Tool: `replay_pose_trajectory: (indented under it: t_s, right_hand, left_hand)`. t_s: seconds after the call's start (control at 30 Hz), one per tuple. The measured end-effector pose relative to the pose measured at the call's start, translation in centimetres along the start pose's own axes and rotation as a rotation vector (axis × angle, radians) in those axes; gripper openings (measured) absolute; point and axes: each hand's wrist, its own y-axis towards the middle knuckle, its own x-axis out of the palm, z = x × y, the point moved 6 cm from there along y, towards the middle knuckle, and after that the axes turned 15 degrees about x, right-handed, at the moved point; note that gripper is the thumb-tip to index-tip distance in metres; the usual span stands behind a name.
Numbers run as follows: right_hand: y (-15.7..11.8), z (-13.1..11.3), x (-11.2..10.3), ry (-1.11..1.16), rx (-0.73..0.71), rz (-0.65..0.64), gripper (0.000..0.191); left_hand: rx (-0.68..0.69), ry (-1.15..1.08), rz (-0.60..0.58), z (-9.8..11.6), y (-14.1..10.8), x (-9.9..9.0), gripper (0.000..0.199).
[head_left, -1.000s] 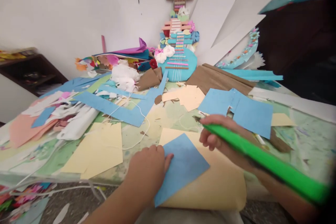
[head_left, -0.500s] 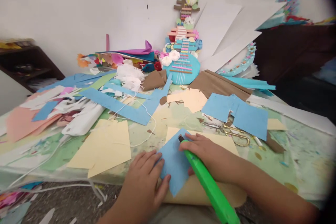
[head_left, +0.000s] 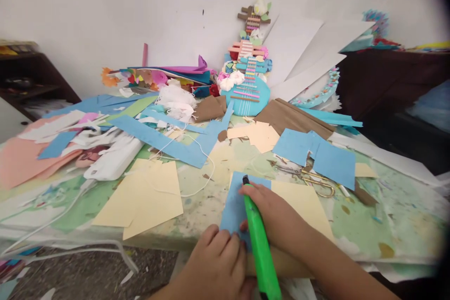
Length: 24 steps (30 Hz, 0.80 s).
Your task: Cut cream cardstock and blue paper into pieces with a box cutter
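Observation:
A thick green pen-shaped tool (head_left: 259, 239) with a dark tip is gripped in my right hand (head_left: 277, 213). Its tip is over the upper part of a blue sheet of paper (head_left: 232, 201), and whether it touches the paper I cannot tell. My left hand (head_left: 220, 260) has its fingers curled over the sheet's lower edge, with the thumb mostly hidden beneath. Under the blue sheet lies a cream sheet (head_left: 302, 197) that reaches out to the right.
Cream paper pieces (head_left: 140, 197) and a white power strip (head_left: 114, 159) with cords lie on the left. Gold-handled scissors (head_left: 319, 183) rest beside blue sheets (head_left: 333, 161) on the right. Decorated paper guitars (head_left: 246, 93) lean on the wall.
My left hand has slid down and right, its fingers going from spread flat to curled at the paper's near edge. The blue sheet has turned straighter, and the green tool is more upright.

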Motion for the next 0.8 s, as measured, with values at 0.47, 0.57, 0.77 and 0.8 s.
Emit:
replay_pose_trajectory:
  t_s: [0.47,0.57,0.77,0.8]
  right_hand:
    - [-0.9,1.1,0.1,-0.068,-0.185,0.020,0.041]
    - [-0.8,1.2,0.0,-0.041,-0.183,0.034,0.043]
    - [-0.5,1.4,-0.1,0.012,-0.165,0.052,0.043]
    - [-0.5,1.5,0.0,0.019,-0.158,0.057,0.044]
  left_hand:
    - [-0.081,-0.160,0.011,-1.2,-1.2,0.8,0.036]
    - [-0.070,-0.153,-0.003,-1.1,-1.1,0.9,0.035]
    - [-0.083,-0.139,0.006,-1.1,-1.0,0.9,0.034]
    - [-0.085,-0.137,0.004,-1.2,-1.0,0.9,0.034]
